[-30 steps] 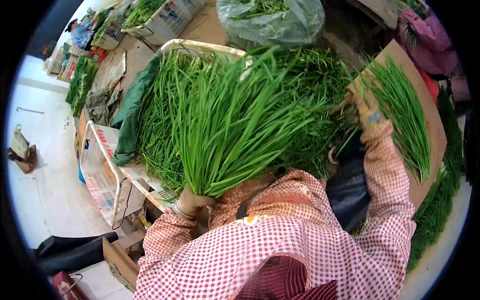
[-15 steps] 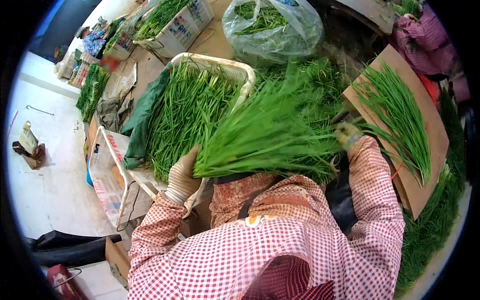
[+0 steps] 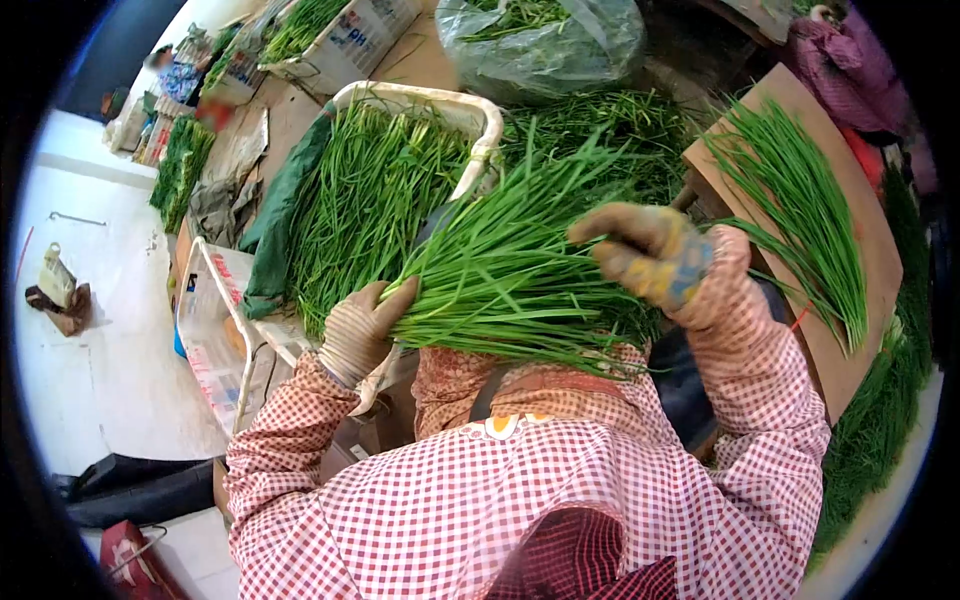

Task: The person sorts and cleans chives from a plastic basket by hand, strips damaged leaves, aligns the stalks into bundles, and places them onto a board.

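Note:
In a worn, light glove, my left hand (image 3: 362, 328) grips the base of a bunch of long green stalks (image 3: 510, 270), whose tips fan out to the right over my lap. My right hand (image 3: 640, 250), in a dirty glove with a blue and yellow patch, is raised just above the right side of the bunch, fingers curved and apart with nothing between them. Behind the bunch a white crate (image 3: 490, 115) is filled with similar greens. Another spread of stalks (image 3: 800, 210) lies on a cardboard sheet (image 3: 872, 350) at the right.
A clear plastic bag (image 3: 540, 60) of greens stands at the back. Loose greens (image 3: 600, 125) are heaped beyond my hands. An empty crate (image 3: 215, 340) is at the left, near a green cloth (image 3: 285, 215). Other people (image 3: 845, 65) are at the upper right and far upper left.
The bunch has swung from upright to leaning right, its tips now lower. My right hand has come from beside the cardboard to above the bunch.

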Tool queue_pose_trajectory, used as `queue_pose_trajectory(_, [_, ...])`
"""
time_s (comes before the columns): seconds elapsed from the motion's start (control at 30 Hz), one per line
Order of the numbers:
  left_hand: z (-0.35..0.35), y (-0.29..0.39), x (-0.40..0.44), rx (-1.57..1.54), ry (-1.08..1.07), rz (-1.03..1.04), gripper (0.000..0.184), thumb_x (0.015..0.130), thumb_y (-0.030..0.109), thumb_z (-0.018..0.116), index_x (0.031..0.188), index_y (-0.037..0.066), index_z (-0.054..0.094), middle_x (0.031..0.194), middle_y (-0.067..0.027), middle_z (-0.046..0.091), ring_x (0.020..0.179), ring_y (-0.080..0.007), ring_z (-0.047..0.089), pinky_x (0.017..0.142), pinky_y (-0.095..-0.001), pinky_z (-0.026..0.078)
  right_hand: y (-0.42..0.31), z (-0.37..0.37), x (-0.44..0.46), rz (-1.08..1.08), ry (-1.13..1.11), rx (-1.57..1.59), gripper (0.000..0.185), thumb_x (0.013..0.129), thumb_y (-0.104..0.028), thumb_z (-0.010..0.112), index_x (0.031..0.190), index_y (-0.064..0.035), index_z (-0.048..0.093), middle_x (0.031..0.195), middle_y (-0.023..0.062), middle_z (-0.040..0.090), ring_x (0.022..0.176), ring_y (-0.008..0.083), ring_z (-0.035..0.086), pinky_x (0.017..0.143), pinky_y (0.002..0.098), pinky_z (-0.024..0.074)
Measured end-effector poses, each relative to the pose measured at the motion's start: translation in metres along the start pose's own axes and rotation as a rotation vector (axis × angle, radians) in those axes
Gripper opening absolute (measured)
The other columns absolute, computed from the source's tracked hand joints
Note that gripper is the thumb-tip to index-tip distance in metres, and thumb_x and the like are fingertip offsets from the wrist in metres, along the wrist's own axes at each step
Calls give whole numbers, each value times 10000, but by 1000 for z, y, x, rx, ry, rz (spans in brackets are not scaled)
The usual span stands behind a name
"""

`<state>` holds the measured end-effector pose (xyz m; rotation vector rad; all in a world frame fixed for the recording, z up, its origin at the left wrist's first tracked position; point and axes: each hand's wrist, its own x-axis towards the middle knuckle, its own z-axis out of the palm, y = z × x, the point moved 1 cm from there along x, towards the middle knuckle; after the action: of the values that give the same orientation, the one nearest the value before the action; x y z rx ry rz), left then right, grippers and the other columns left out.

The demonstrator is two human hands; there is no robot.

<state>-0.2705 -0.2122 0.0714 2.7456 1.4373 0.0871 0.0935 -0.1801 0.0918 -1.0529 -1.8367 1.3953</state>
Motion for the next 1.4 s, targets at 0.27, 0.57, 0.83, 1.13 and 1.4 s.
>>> queue_pose_trajectory(0.27, [-32, 12, 16, 147, -163, 66, 584, 725, 143, 659, 1284, 207, 503, 846, -147, 571, 711, -342, 595, 558, -431, 474, -12, 73, 70, -99, -376, -569, 595, 900, -184, 576, 1435, -179, 316, 736, 112, 604, 686, 232, 615, 624, 346, 490])
queue_pose_trajectory(0.57, [-50, 11, 38, 277, -158, 190, 528, 749, 130, 611, 1263, 178, 497, 780, -96, 561, 654, -298, 596, 528, -413, 468, 53, 84, 89, 251, -577, -503, 241, 918, -219, 514, 1120, -96, 564, 786, 115, 626, 699, 265, 621, 611, 367, 498])
queue_pose_trajectory(0.83, [-110, 10, 96, 470, -70, 183, 589, 732, 61, 621, 1297, 123, 466, 825, -115, 589, 728, -315, 606, 589, -425, 484, 153, -22, -19, 801, -34, -811, 390, 900, -307, 547, 1189, -50, 496, 1053, 166, 585, 972, 298, 579, 825, 377, 496])
queue_pose_trajectory(1.13, [-99, 56, 250, 592, -450, 70, 232, 891, 176, 523, 1113, 148, 582, 902, -124, 649, 825, -317, 649, 673, -411, 544, 132, -28, -28, 889, -309, -768, 631, 929, -487, 391, 1420, -94, 344, 1462, 157, 342, 1346, 314, 337, 1106, 407, 290])
queue_pose_trajectory(1.4, [-122, 48, 358, 649, -152, 143, 351, 873, 196, 573, 1217, 158, 510, 918, -155, 659, 823, -329, 656, 697, -411, 531, 134, -35, -33, 664, -199, -568, 485, 909, -360, 524, 1293, -69, 462, 1135, 193, 607, 1067, 350, 580, 909, 421, 462])
